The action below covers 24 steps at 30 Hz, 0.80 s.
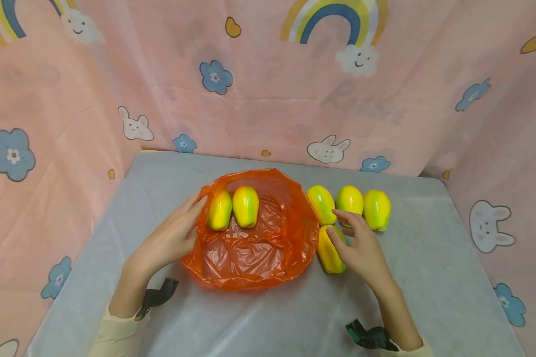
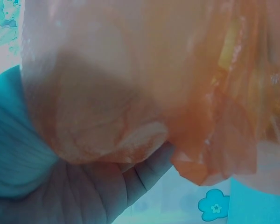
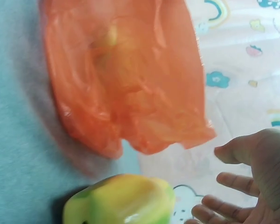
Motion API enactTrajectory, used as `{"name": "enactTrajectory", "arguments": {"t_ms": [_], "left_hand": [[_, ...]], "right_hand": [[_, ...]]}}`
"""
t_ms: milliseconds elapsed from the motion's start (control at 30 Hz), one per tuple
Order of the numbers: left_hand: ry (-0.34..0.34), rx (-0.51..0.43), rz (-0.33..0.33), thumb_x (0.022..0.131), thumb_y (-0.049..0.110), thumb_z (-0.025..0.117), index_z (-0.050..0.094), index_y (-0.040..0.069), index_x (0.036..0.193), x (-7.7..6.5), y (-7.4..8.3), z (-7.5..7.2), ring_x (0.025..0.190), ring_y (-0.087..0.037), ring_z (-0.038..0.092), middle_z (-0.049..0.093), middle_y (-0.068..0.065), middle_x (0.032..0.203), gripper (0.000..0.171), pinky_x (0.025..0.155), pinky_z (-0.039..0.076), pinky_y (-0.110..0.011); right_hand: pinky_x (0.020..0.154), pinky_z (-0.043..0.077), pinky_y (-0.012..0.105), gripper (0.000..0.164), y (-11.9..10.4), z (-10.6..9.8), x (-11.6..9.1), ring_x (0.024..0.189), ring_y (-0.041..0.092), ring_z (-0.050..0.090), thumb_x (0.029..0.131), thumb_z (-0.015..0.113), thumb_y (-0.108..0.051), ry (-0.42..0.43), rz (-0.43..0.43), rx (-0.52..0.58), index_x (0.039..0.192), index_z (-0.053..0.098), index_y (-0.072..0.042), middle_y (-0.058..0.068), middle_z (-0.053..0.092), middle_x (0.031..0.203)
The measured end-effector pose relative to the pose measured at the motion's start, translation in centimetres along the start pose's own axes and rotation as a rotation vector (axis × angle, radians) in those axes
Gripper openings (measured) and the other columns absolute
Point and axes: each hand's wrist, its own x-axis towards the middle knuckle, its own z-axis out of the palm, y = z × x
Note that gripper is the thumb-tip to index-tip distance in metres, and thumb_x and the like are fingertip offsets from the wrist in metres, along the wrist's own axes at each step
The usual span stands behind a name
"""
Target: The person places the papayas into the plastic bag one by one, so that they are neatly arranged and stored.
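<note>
A red-orange plastic bag (image 1: pixel 250 258) stands with its mouth spread open, and two yellow-green papayas (image 1: pixel 245 207) lie inside toward its back left. My left hand (image 1: pixel 171 240) rests against the bag's left side, fingers extended along the rim; in the left wrist view the film hides part of that hand. To the bag's right, one papaya (image 1: pixel 329 253) lies in front of a row of three, whose left one (image 1: pixel 320 204) touches the bag's side. Above the front papaya my right hand (image 1: pixel 362 248) hovers, thumb and fingers spread, holding nothing.
A grey-covered table (image 1: pixel 429 277) carries everything. The middle papaya (image 1: pixel 350 199) and right papaya (image 1: pixel 377 210) of the row lie behind my right hand. A pink printed curtain (image 1: pixel 259 119) hangs along the back and both sides. Black wrist straps (image 1: pixel 370 337) are on my forearms.
</note>
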Motion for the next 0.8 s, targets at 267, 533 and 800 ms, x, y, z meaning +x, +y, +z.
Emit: {"name": "enactTrajectory", "arguments": {"t_ms": [267, 533, 800], "left_hand": [[-0.001, -0.001, 0.002, 0.092, -0.012, 0.053, 0.028, -0.002, 0.166, 0.0, 0.0, 0.0, 0.158, -0.045, 0.035, 0.025, -0.023, 0.174, 0.078, 0.125, 0.038, -0.062], [-0.001, -0.004, -0.001, 0.093, -0.010, 0.055, 0.028, -0.003, 0.165, 0.1, 0.1, -0.2, 0.157, -0.045, 0.035, 0.026, -0.023, 0.174, 0.077, 0.124, 0.038, -0.062], [-0.006, -0.005, -0.009, 0.094, -0.008, 0.056, 0.028, -0.003, 0.165, 0.1, 0.1, -0.1, 0.157, -0.045, 0.036, 0.027, -0.023, 0.174, 0.077, 0.124, 0.038, -0.062]], "right_hand": [[0.105, 0.055, 0.066, 0.057, 1.7, 0.6, -0.6, 0.133, 0.047, 0.058, 0.101, 0.071, -0.025, -0.033, 0.077, -0.070, 0.148, 0.054, 0.000, 0.025, 0.055, 0.147], [0.106, 0.055, 0.066, 0.066, 3.0, 1.5, -1.2, 0.133, 0.047, 0.052, 0.097, 0.076, -0.028, -0.061, 0.134, -0.068, 0.151, 0.050, 0.000, 0.027, 0.048, 0.150], [0.104, 0.055, 0.063, 0.073, 3.5, 1.8, -1.5, 0.132, 0.045, 0.054, 0.097, 0.076, -0.035, -0.091, 0.156, -0.096, 0.154, 0.046, 0.000, 0.027, 0.048, 0.152]]}}
